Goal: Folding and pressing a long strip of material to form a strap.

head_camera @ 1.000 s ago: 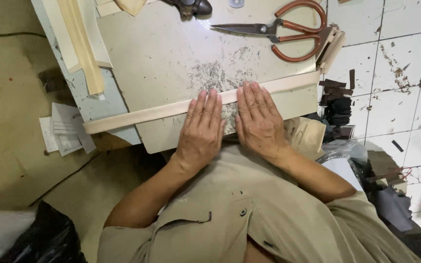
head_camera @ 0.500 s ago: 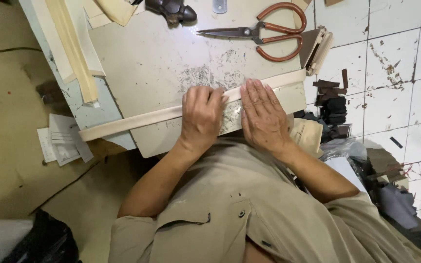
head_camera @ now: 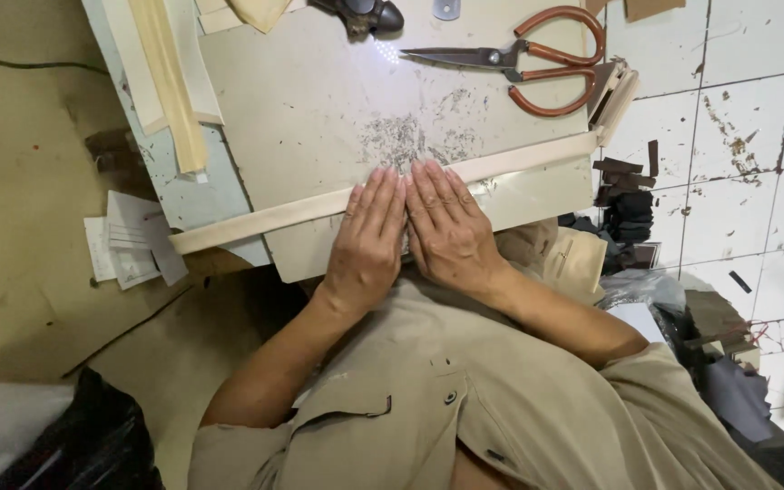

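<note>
A long cream strip (head_camera: 537,156) lies across a scratched beige board (head_camera: 310,100), running from lower left to upper right. My left hand (head_camera: 369,238) and my right hand (head_camera: 446,227) lie flat side by side on the strip's middle, fingers straight and together, thumbs nearly touching. Both press down on the strip and grip nothing. The part of the strip under the hands is hidden. Large scissors with orange-brown handles (head_camera: 524,59) rest shut at the board's far side, apart from the hands.
More cream strips (head_camera: 170,82) lie at the board's left edge. A dark tool (head_camera: 365,14) sits at the top. Paper slips (head_camera: 129,245) lie on brown sheeting at left. Dark scraps (head_camera: 628,195) and a tiled floor (head_camera: 737,136) are at right. A black bag (head_camera: 93,445) sits lower left.
My two hands have drawn closer together on the strip, from a small gap to side by side. The strip stays in place on the board.
</note>
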